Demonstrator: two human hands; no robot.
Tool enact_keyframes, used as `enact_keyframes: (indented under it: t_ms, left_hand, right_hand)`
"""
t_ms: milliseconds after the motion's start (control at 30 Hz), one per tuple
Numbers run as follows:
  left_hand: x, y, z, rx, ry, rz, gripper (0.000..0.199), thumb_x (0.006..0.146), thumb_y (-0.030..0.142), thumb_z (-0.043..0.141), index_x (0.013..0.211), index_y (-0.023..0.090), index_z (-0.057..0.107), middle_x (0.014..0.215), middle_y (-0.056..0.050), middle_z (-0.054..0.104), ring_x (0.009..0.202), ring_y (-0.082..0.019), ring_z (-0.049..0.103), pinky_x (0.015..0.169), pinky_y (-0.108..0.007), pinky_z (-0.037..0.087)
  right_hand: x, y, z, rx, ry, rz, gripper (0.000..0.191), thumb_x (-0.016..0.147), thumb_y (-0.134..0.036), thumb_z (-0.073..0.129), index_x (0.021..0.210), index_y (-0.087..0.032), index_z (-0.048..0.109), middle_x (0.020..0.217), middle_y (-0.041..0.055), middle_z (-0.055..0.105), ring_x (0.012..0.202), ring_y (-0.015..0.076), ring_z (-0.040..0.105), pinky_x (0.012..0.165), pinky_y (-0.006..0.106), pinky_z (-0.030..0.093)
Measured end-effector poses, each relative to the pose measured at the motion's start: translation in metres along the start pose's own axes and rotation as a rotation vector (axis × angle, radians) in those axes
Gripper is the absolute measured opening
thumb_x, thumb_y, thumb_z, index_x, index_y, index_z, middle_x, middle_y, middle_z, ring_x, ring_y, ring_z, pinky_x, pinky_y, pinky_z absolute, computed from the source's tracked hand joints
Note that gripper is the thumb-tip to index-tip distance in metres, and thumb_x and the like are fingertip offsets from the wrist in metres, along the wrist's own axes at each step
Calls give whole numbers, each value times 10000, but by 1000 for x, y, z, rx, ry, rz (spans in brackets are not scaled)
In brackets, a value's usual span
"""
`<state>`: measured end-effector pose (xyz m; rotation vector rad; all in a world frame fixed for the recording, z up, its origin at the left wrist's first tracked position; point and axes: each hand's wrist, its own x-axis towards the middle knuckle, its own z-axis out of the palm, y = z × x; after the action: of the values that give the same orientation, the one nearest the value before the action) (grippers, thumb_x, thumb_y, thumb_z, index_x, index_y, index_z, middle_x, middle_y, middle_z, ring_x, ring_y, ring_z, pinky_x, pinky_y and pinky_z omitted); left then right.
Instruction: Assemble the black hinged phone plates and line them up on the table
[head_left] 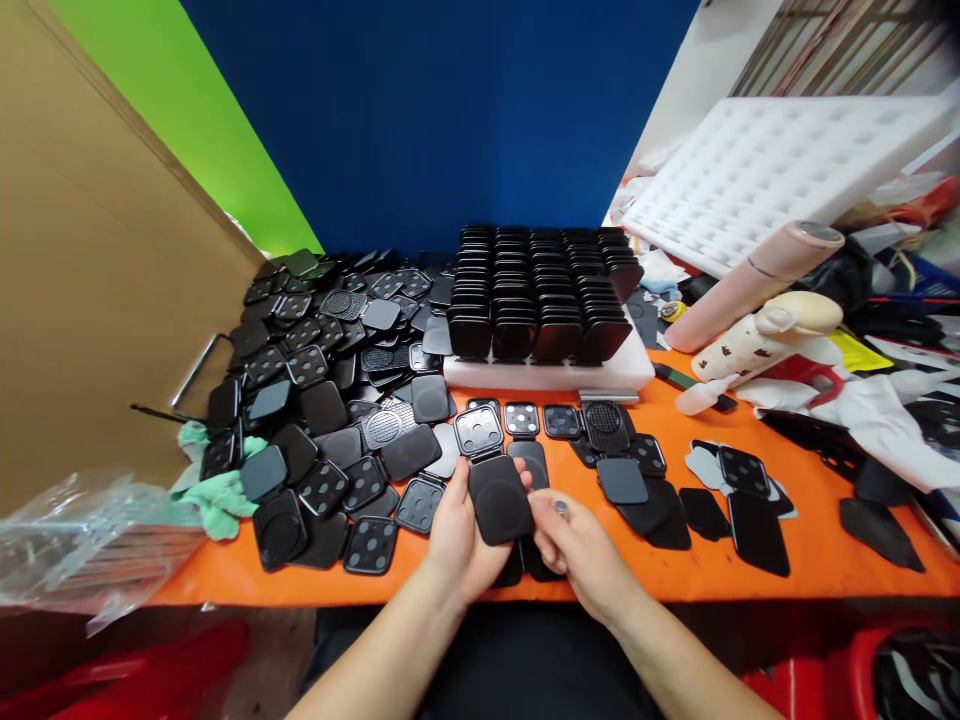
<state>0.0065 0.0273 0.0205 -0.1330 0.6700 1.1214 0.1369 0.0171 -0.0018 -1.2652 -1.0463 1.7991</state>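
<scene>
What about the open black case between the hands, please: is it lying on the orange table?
No, the left hand holds the open black case above the orange table.

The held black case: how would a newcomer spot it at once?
On the orange table, find the near edge, midway along. There the left hand holds an open black case. Neighbouring cases lie on the table; this one rests in a palm.

Blue panel [450,120] stands at 12 o'clock; lime-green panel [180,110] at 10; brown board [97,280] at 9. Orange tabletop [814,555] spans 8 to 4.
</scene>
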Motion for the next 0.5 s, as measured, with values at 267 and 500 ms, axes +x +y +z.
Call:
enact_keyframes:
  t_ms: [267, 500]
  left_hand:
    - [-2, -11, 0, 51, 4, 71, 539, 935, 466, 314, 896, 79, 687, 879, -125, 700, 907, -240, 637, 887, -354, 453]
    - [-3, 6, -5, 10, -84, 5, 572, 936, 471, 295, 932, 39, 670, 830, -141, 705, 825, -226, 657, 854, -349, 470]
  right_hand:
    - [2, 3, 16, -227, 104, -117, 322, 787, -480, 574, 870, -169, 575, 728, 10, 602, 645, 152, 532, 595, 259, 418]
    - [10, -1, 1, 111, 28, 25, 429, 804, -611, 482, 668, -206, 450, 430, -105, 286, 366, 58, 161, 356, 201, 142]
